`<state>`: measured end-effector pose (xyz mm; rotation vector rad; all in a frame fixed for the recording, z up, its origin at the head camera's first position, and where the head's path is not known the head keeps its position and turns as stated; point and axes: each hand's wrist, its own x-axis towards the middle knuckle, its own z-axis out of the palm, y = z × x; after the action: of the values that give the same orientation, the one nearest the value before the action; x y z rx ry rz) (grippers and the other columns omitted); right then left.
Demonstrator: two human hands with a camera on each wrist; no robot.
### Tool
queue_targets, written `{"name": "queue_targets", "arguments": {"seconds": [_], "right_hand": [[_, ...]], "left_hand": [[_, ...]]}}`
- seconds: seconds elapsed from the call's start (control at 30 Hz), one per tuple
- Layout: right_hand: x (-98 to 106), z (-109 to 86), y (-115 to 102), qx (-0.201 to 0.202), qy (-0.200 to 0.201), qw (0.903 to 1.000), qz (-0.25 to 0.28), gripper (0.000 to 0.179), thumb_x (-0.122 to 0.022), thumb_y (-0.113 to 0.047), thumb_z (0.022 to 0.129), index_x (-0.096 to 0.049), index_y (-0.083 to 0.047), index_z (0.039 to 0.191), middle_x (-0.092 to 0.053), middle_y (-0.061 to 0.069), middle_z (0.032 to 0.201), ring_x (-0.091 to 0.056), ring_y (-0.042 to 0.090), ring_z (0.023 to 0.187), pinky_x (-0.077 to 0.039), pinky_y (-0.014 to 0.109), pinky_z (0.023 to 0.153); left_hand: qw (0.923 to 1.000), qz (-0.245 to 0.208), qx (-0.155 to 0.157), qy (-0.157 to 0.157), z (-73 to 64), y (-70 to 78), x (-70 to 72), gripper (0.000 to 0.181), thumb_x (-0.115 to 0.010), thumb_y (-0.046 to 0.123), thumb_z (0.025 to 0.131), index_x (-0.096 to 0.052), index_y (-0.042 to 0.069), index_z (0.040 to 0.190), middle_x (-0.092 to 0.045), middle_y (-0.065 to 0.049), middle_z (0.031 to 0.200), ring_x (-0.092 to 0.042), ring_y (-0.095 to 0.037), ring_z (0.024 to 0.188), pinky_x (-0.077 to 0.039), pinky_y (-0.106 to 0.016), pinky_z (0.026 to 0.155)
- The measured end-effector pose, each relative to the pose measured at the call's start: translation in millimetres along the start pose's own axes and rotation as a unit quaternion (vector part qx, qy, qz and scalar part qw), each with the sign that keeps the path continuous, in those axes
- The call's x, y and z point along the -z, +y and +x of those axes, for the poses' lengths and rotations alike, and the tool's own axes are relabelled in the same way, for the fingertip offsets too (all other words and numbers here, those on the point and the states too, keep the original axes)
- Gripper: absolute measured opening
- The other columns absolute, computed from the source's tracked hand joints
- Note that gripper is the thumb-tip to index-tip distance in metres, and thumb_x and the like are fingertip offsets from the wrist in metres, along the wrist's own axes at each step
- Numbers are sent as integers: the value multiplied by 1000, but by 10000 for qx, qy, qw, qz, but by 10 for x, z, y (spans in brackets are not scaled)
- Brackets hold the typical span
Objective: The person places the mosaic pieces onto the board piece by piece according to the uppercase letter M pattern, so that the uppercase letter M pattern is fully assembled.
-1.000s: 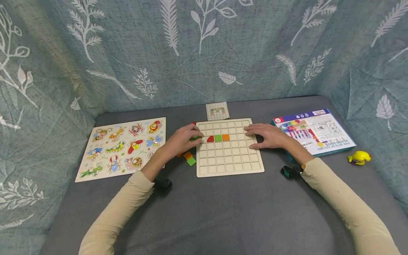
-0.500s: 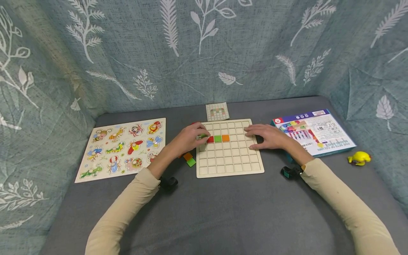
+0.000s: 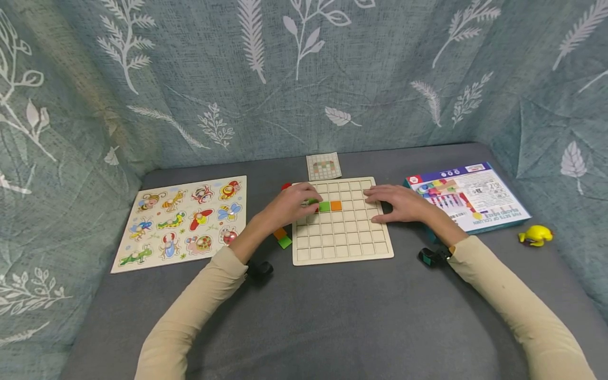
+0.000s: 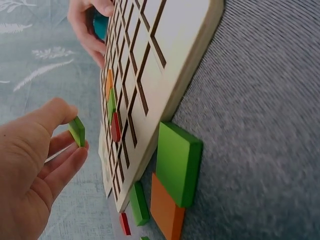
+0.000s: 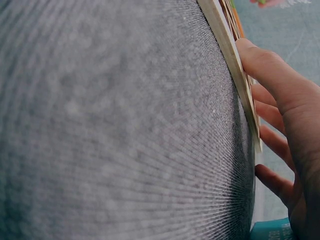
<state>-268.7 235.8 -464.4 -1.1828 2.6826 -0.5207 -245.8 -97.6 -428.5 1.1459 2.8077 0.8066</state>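
In the head view, the person's left hand (image 3: 291, 205) covers the ten o'clock cells of the square pale wooden grid board (image 3: 343, 240) and nearly all of the red curved-edged tile (image 4: 115, 127). It pinches a thin flat green tile (image 4: 77, 131), too edge-on to tell its shape. The right hand (image 3: 399, 202) hides some of the board's two o'clock edge. Fine print on the teal-sided cardboard box (image 3: 480, 198) is too small to read. The left wrist view cuts an orange square tile (image 4: 167, 206) at six o'clock; the right wrist view blurs the grey cloth (image 5: 115, 100) at nine.
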Motion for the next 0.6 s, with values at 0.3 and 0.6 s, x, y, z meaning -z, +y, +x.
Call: {"name": "queue_targets", "arguments": {"seconds": [0.3, 0.6], "right_hand": [[7, 1, -1, -69, -75, 9999, 2, 55, -70, -43, 86, -60, -15, 133, -47, 9, 149, -39, 31, 140, -30, 61, 111], [18, 8, -8, -110, -75, 9999, 75, 55, -71, -43, 85, -61, -15, 132, -47, 8, 149, -39, 31, 141, -30, 60, 112]], "left_hand": [[9999, 8, -88, -49, 77, 28, -56, 16, -66, 13, 92, -74, 8, 105, -66, -8, 104, -62, -18, 86, -51, -28, 71], [9997, 78, -152, -161, 184, 67, -102, 16, -65, 14, 93, -74, 9, 104, -66, -7, 106, -62, -18, 86, -51, -28, 71]]}}
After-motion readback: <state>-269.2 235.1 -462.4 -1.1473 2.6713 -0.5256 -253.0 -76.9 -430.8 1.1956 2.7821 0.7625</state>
